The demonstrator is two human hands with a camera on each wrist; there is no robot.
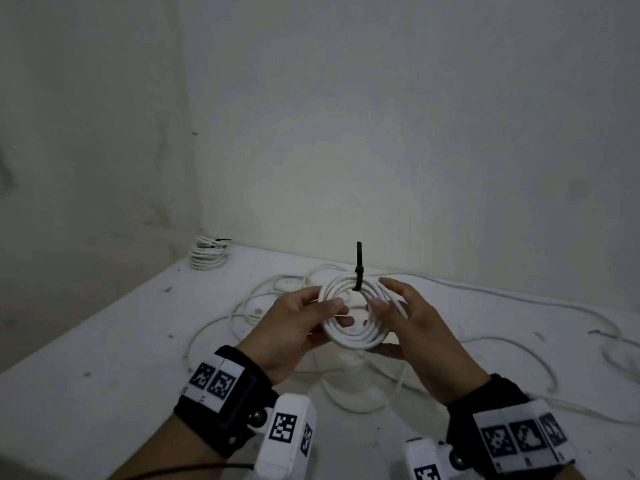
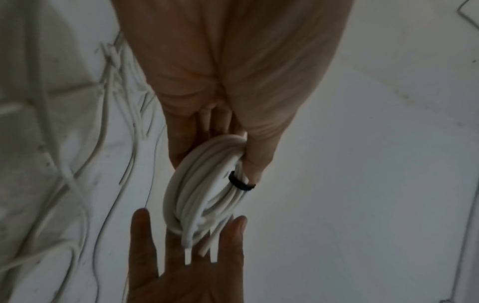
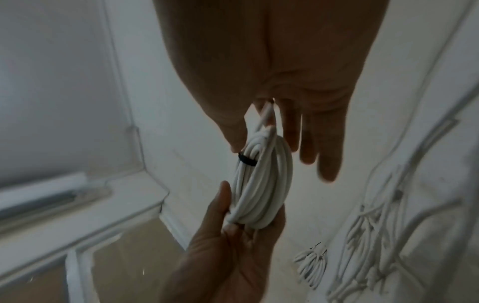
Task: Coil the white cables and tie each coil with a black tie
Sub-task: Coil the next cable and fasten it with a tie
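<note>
Tied white coil [image 1: 353,315] in left hand [image 1: 298,330] grip, right hand [image 1: 415,323] fingers straight alongside, black tie [image 1: 358,268] tail upright

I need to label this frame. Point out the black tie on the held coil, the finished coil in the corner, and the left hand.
black tie [image 1: 358,268]: head view, on its locking head.
finished coil [image 1: 207,254]: head view, on its stacked loops.
left hand [image 1: 294,327]: head view, on its palm.
</note>
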